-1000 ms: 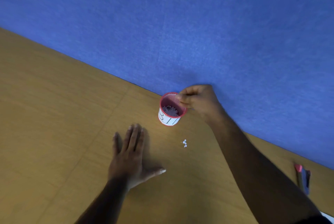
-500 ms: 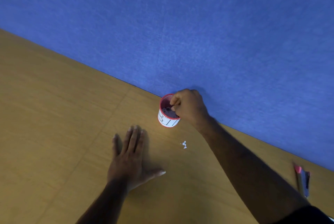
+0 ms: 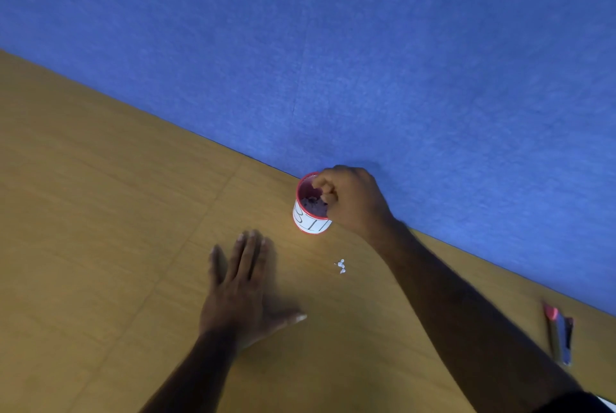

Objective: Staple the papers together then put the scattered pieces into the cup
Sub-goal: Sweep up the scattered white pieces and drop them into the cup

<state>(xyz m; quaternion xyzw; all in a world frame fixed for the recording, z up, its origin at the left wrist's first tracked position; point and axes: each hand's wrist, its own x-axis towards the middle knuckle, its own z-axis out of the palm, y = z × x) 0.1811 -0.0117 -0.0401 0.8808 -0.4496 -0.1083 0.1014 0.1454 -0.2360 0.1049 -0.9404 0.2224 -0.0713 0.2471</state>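
Collection step appears to be running: right hand point(image 3: 353, 201) is curling its fingers, contents unseen, over the red-rimmed white cup point(image 3: 308, 212) standing on the wooden table point(image 3: 100, 212), left hand point(image 3: 240, 289) is resting flat and empty, and the small white scattered pieces point(image 3: 340, 266) lying just beside the cup are calling for the next pinch.

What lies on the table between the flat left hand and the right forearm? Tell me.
In the head view, a small cluster of white pieces lies on the bare table, between the left hand and the right forearm.

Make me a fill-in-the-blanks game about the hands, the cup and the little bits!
1. The right hand is over the ____.
2. The left hand lies ____ on the table.
3. A few white pieces lie between the hands, on the ____.

Missing words: cup; flat; table
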